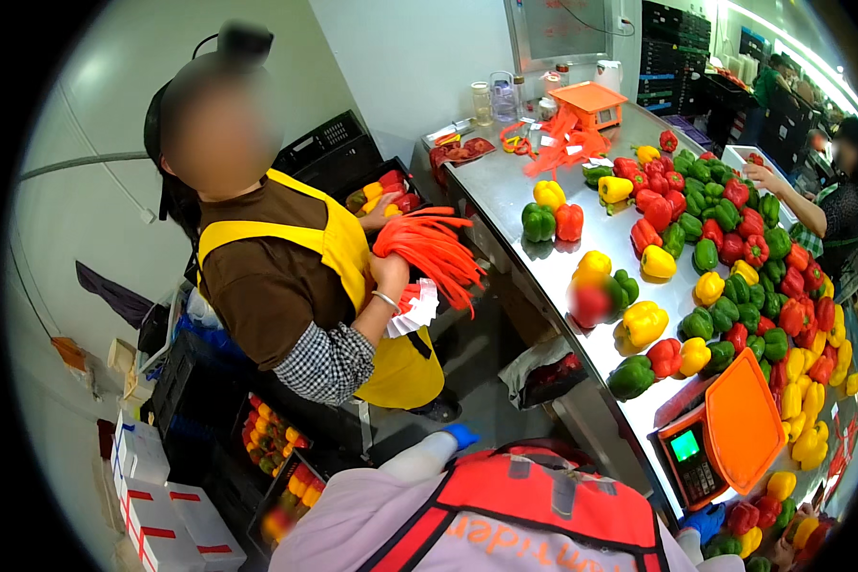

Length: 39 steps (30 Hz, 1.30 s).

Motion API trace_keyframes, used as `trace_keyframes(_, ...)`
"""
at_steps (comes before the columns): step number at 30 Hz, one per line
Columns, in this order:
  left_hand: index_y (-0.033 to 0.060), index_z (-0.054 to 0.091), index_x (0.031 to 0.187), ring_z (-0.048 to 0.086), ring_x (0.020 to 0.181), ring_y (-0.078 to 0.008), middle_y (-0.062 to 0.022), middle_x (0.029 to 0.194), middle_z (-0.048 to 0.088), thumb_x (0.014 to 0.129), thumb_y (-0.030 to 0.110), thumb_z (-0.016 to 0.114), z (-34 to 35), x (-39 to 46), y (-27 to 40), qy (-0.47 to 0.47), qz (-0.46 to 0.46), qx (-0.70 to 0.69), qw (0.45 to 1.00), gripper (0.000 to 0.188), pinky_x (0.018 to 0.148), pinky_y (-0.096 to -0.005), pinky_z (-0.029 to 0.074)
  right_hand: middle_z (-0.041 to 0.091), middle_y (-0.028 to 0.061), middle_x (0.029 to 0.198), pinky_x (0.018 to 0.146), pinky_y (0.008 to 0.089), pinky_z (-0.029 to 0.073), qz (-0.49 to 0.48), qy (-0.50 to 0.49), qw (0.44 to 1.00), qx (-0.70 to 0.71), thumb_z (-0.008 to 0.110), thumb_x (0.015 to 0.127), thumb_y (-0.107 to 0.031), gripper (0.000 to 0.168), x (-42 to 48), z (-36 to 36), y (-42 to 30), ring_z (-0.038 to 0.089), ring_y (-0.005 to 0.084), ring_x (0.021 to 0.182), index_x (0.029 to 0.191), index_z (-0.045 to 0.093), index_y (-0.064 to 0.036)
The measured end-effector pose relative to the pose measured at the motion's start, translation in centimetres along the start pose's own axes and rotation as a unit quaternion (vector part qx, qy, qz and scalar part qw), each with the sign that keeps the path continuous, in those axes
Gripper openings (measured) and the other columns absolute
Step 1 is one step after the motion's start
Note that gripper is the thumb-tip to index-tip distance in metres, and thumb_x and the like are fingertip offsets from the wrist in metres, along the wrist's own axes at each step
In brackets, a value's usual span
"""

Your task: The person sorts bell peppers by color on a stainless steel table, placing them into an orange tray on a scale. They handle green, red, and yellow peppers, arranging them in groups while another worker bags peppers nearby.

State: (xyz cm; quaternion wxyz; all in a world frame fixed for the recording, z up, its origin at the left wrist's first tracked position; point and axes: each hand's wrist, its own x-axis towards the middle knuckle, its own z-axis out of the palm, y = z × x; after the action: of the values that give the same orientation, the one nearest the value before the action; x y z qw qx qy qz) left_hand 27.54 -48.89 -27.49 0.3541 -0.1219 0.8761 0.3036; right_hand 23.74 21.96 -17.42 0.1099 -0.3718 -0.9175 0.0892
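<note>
My left hand point(461, 435), in a blue glove, hangs at my left side below the table edge; no object shows in it. At the lower right my right hand point(705, 522), also blue-gloved, is beside a pile of bell peppers point(745, 516) and just below an orange digital scale point(729, 429) with a lit green display. Its fingers are partly hidden, so a grip cannot be made out. On the steel table point(508, 182) before me, red, yellow and green peppers point(643, 323) sit in small groups, with a large heap point(747, 286) beyond.
To my left a person in a yellow apron point(393, 372) holds a bunch of red strips point(425, 250). Another person's hand point(765, 179) reaches over the far heap. A second orange scale point(588, 104) stands at the back. Black crates of peppers point(268, 436) stand on the floor.
</note>
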Motion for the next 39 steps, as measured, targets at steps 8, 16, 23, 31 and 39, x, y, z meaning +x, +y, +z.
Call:
trace_keyframes(8, 0.0106, 0.062, 0.126, 0.05, 0.125, -0.0387, -0.0203, 0.133, 0.055, 0.092, 0.055, 0.044, 7.2, -6.5, -17.9, -0.048, -0.148, 0.058, 0.986, 0.059, 0.106, -0.0465, 0.038, 0.055, 0.0199, 0.133, 0.103, 0.0431, 0.041, -0.006, -0.007, 1.0, -0.015, 0.057, 0.094, -0.027, 0.045, -0.5, 0.4, 0.0, 0.051, 0.0352, 0.123, 0.13, 0.055, 0.0)
trace_keyframes(16, 0.0092, 0.065, 0.121, 0.055, 0.118, -0.0403, -0.022, 0.127, 0.058, 0.093, 0.051, 0.041, 2.4, -5.1, -6.1, -0.018, -0.041, 0.071, 0.996, 0.055, 0.101, -0.0483, 0.042, 0.058, 0.023, 0.127, 0.1, 0.0445, 0.043, -0.013, 0.028, 1.0, -0.002, 0.056, 0.093, -0.028, 0.045, -0.5, 1.3, 0.7, 0.054, 0.0387, 0.118, 0.127, 0.057, 0.002)
trace_keyframes(23, 0.0075, 0.069, 0.113, 0.059, 0.112, -0.0387, -0.0204, 0.121, 0.063, 0.089, 0.052, 0.05, 2.3, -1.7, -4.0, 0.076, -0.055, -0.082, 0.992, 0.054, 0.097, -0.0463, 0.045, 0.055, 0.0229, 0.133, 0.105, 0.0431, 0.04, 0.01, 0.01, 1.0, -0.017, 0.053, 0.093, -0.029, 0.047, 0.0, 0.1, -0.2, 0.051, 0.0378, 0.122, 0.129, 0.055, 0.002)
trace_keyframes(31, 0.0074, 0.07, 0.113, 0.06, 0.111, -0.0376, -0.0201, 0.118, 0.064, 0.088, 0.051, 0.053, 3.9, -1.5, -5.8, 0.082, -0.013, -0.05, 0.995, 0.052, 0.097, -0.045, 0.046, 0.053, 0.0248, 0.135, 0.105, 0.045, 0.039, 0.005, -0.031, 0.998, -0.048, 0.055, 0.092, -0.029, 0.051, -0.9, -1.8, -2.0, 0.05, 0.0394, 0.124, 0.132, 0.052, 0.002)
trace_keyframes(39, 0.0071, 0.07, 0.111, 0.06, 0.111, -0.0381, -0.0199, 0.118, 0.065, 0.088, 0.05, 0.053, 2.9, -1.9, -4.2, 0.077, -0.086, -0.068, 0.991, 0.052, 0.096, -0.0452, 0.046, 0.042, 0.0239, 0.142, 0.109, 0.0479, 0.028, 0.002, -0.025, 0.993, -0.111, 0.05, 0.093, -0.036, 0.061, -1.3, -2.5, -2.6, 0.038, 0.0375, 0.132, 0.138, 0.04, 0.003)
